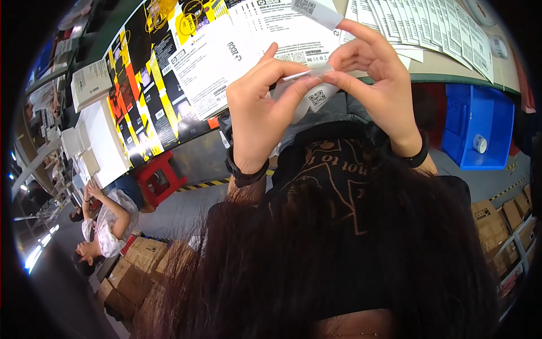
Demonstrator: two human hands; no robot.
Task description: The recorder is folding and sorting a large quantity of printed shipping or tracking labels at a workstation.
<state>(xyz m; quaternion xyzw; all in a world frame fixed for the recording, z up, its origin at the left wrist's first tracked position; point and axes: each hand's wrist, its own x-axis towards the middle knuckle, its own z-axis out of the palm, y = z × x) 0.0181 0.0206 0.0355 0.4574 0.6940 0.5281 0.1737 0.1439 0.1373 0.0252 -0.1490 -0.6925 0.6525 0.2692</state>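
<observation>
pinching a label strip (318, 99) with both hands, just off the table edge

the label strip is in mid-air before the person's chest, near the table (430, 68), its square code facing up toward the head. the left hand (254, 96) pinches it between thumb and index finger; the right hand (379, 73) presses its thumb tip on it just beside, the finger behind partly hidden. two close grips probably steady the thin, curling backing. a white label piece (317, 13) sits at the raised right index fingertip, perhaps held up to keep it clear; whether it joins the strip i cannot tell.

beyond, white printed sheets (206, 68) lie on black-and-yellow sheets (151, 110); at the right, fanned sheets (437, 35) overlap, likely so each edge shows. a blue bin (458, 153) below that side holds a small white roll (480, 143), perhaps for easy reach. farther left are a red stool (161, 176), a co-worker (116, 223) and cardboard boxes (138, 263).
</observation>
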